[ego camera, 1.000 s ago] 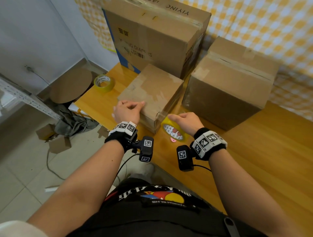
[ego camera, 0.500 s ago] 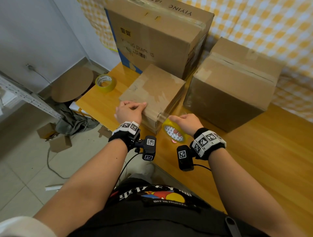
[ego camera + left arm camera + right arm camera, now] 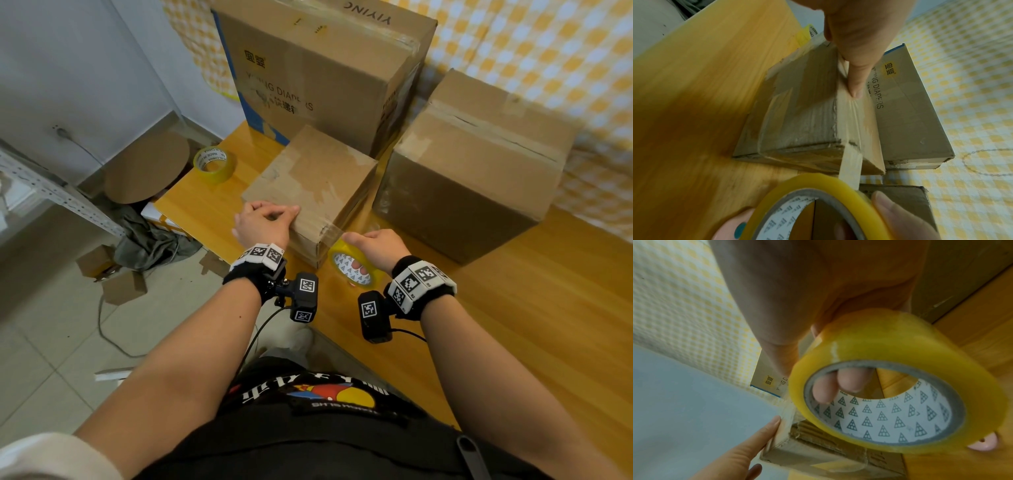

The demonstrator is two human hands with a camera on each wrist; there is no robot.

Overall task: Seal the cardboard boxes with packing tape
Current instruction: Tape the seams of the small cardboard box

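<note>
small box [image 3: 310,186]: on the wooden table [image 3: 513,308] near its front left corner, closed, old tape patches on top; a strip of clear tape [image 3: 851,165] runs from its near top edge down to the roll.
left hand [image 3: 263,224]: rests on the near top edge of the small box; in the left wrist view a straight finger [image 3: 856,81] presses the tape flat along that edge, the other fingers loosely bent. it grips nothing.
right hand [image 3: 375,245]: just right of the box's near corner, holding the tape roll [image 3: 354,267]; 2 fingertips [image 3: 840,384] are hooked inside the core, thumb on the outer yellow rim.
tape roll: upright, just off the box's front corner, above the table, white core printed with triangles.
second tape roll [image 3: 214,164]: lying flat at the table's left edge, well apart from both hands.
big printed box [image 3: 318,72]: behind the small box, touching or almost touching it.
plain box [image 3: 476,171]: to the right of the small box, a gap between them.
floor [image 3: 51,325]: cardboard scraps, grey cloth.
</note>
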